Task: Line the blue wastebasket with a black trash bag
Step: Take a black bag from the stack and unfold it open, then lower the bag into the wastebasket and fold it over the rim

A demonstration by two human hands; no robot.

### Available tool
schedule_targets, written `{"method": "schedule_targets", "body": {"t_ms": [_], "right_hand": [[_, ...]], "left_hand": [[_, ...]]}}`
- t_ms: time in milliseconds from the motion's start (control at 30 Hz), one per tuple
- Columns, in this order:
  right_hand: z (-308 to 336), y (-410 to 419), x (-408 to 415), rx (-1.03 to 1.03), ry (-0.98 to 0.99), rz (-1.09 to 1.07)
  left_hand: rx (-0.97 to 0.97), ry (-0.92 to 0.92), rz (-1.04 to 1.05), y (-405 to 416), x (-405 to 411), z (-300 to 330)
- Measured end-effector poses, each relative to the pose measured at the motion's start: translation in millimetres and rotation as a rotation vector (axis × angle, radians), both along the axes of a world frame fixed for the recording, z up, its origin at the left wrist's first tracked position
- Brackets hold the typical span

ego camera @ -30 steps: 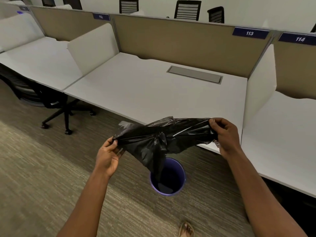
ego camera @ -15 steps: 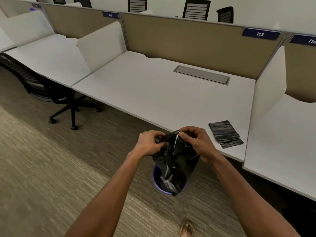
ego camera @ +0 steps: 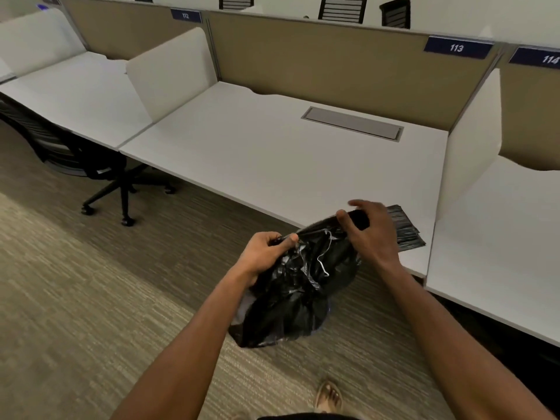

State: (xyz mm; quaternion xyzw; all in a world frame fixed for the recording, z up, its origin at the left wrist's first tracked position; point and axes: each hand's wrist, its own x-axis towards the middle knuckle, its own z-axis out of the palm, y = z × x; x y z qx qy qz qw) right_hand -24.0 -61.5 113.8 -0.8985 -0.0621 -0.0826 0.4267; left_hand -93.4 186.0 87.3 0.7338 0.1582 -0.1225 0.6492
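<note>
Black plastic bunches in my left hand (ego camera: 263, 253), pinched tight at the trash bag (ego camera: 297, 286) mouth's nine o'clock edge. My right hand (ego camera: 371, 234) hooks the rim at two o'clock, fingers half spread. The bag hangs long-axis down, mouth up. Its sagging body hides the blue wastebasket (ego camera: 328, 309) directly beneath, toward six o'clock of my grip; both hands look equally near. Spare folded bags (ego camera: 407, 231) lie on the desk (ego camera: 272, 153) beyond.

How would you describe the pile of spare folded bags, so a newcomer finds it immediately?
Find the white desk under sign 113. At its near right corner, behind the right hand, lies the flat stack of folded black bags. Unlike the crumpled trash bag, it is neatly flat.
</note>
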Motion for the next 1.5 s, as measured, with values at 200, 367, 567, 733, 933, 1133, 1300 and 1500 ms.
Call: {"method": "schedule_targets", "body": {"t_ms": [200, 367, 567, 733, 933, 1133, 1300, 1500], "right_hand": [[-21.9, 52.2, -73.1, 0.166, 0.359, 0.042], [-43.9, 63.5, -77.3, 0.625, 0.718, 0.069], [-72.5, 19.6, -53.8, 0.933, 0.925, -0.202], [-105.7, -2.0, -42.0, 0.932, 1.073, -0.480], [-54.7, 52.3, 19.1, 0.602, 0.781, -0.166], [88.9, 76.6, 66.6, 0.487, -0.351, -0.110], [25.0, 65.1, 7.8, 0.240, -0.695, 0.063], [-157.4, 0.9, -79.4, -0.421, 0.745, 0.382]], "left_hand": [[-0.320, 0.075, 0.107, -32.4, -9.4, -14.0], [-0.533, 0.113, 0.229, -32.0, -17.1, -34.6], [-0.648, 0.251, 0.682, 0.1, -27.0, -66.1], [-0.649, 0.419, 0.931, 12.1, -41.2, -91.3], [-0.490, 0.274, 0.773, 1.4, 21.1, -30.9], [0.227, -0.621, 0.939, 0.1, 60.3, 111.0], [0.787, -0.889, 0.561, -33.3, 21.4, 46.1], [0.748, 0.370, -0.064, -34.6, -63.0, -120.5]]}}
